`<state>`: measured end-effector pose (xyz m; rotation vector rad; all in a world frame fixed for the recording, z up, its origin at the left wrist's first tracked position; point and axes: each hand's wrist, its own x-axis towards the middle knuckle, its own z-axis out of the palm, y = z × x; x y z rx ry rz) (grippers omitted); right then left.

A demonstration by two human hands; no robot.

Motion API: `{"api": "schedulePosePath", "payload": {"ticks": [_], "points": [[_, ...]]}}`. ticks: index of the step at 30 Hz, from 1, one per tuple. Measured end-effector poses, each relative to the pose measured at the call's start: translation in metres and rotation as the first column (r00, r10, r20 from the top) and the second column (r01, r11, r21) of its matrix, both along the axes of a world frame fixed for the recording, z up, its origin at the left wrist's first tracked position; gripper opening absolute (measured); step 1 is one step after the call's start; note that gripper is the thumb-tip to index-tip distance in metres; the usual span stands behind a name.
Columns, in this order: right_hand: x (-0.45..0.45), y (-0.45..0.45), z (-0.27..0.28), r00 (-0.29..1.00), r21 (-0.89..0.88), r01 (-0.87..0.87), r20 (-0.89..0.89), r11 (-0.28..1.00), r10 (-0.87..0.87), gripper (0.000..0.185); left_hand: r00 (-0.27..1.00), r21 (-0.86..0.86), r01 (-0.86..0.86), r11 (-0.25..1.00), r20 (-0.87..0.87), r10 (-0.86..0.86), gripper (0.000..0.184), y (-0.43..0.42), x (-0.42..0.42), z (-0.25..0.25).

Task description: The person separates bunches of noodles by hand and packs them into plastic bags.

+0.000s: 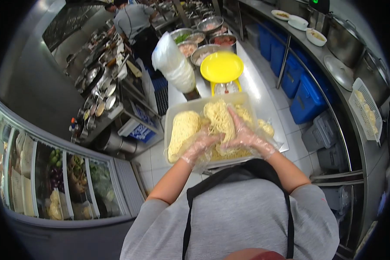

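A clear plastic tub (171, 122) on the steel table holds pale yellow noodles. Both my hands wear thin clear gloves and lift a bundle of noodles (219, 117) over the tub. My left hand (201, 145) is curled against the bundle's lower left side. On its right side, my right hand (245, 134) presses with fingers pointing away from me. A bagged-looking mass of noodles (183, 130) lies at the tub's left. Just beyond the tub stands a yellow scale (222, 67) with a round pan on top.
A stack of white plastic bags (172, 63) stands left of the scale. Behind are metal bowls (203, 54) of ingredients. A glass-topped fridge (69, 182) is at the left, and blue bins (307, 102) are under the right counter (333, 82). A co-worker (134, 21) stands at the far left.
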<state>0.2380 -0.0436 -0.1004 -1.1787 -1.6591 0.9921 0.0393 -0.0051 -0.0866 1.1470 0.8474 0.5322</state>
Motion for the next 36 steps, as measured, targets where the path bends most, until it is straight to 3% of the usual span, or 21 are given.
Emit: {"api": "schedulePosePath", "payload": {"ticks": [2, 4, 8, 13, 15, 16, 18, 20, 22, 26, 28, 29, 31, 36], "points": [[-0.003, -0.001, 0.004, 0.997, -0.028, 0.032, 0.076, 0.999, -0.03, 0.138, 0.996, 0.007, 0.046, 0.999, -0.072, -0.045, 0.082, 0.009, -0.002, -0.003], [0.0, 0.0, 0.002, 0.988, -0.073, 0.068, 0.145, 0.995, -0.057, 0.139, 0.915, 0.195, 0.272, 0.942, -0.356, -0.191, 0.067, 0.013, 0.0, 0.002], [0.005, -0.004, -0.001, 0.988, -0.047, 0.062, 0.144, 0.997, -0.054, 0.135, 0.813, 0.373, 0.453, 0.81, -0.546, -0.203, 0.067, 0.016, 0.01, -0.004], [0.003, -0.002, 0.001, 0.984, 0.043, 0.046, 0.169, 0.998, -0.052, 0.118, 0.895, 0.47, 0.355, 0.808, -0.42, -0.149, 0.065, 0.005, 0.017, 0.018], [0.001, -0.001, 0.001, 0.983, 0.063, 0.062, 0.17, 0.996, -0.072, 0.115, 0.877, 0.301, 0.254, 0.919, -0.472, -0.087, 0.062, 0.0, 0.016, 0.035], [0.001, 0.002, 0.003, 0.981, 0.085, 0.081, 0.169, 0.993, -0.094, 0.112, 0.879, 0.309, 0.253, 0.917, -0.469, -0.084, 0.062, 0.004, 0.013, 0.029], [0.0, 0.011, 0.0, 0.991, 0.092, 0.06, 0.115, 0.994, -0.07, 0.11, 0.964, 0.286, 0.069, 0.956, -0.264, 0.009, 0.061, 0.005, 0.005, 0.012], [-0.002, 0.017, -0.002, 0.997, 0.098, 0.039, 0.058, 0.994, -0.045, 0.109, 0.979, 0.236, 0.02, 0.972, -0.202, 0.029, 0.058, 0.004, 0.0, 0.007], [-0.001, 0.019, 0.004, 0.999, 0.042, -0.006, -0.05, 0.999, 0.008, 0.105, 0.992, 0.216, -0.031, 0.976, -0.115, 0.057, 0.056, 0.009, 0.001, -0.006], [0.004, 0.008, 0.03, 0.999, -0.134, -0.037, -0.036, 0.99, 0.033, 0.108, 0.997, 0.332, 0.017, 0.943, -0.075, 0.009, 0.055, 0.021, -0.005, -0.036], [0.016, 0.007, 0.034, 0.994, -0.267, -0.109, -0.059, 0.958, 0.096, 0.11, 0.995, 0.251, -0.014, 0.968, -0.091, 0.038, 0.057, 0.005, 0.004, -0.012], [0.023, 0.011, 0.033, 0.993, -0.264, -0.116, -0.058, 0.958, 0.104, 0.11, 0.971, 0.269, 0.076, 0.96, -0.239, -0.01, 0.059, 0.004, 0.006, 0.0], [0.035, 0.021, 0.034, 0.958, -0.266, -0.286, -0.077, 0.921, 0.275, 0.113, 0.948, 0.253, 0.068, 0.965, -0.316, 0.016, 0.061, 0.005, 0.006, 0.005], [0.014, 0.023, 0.035, 0.976, -0.259, -0.218, -0.057, 0.941, 0.21, 0.109, 0.874, 0.134, -0.053, 0.99, -0.473, 0.111, 0.066, 0.006, 0.011, 0.015]]}}
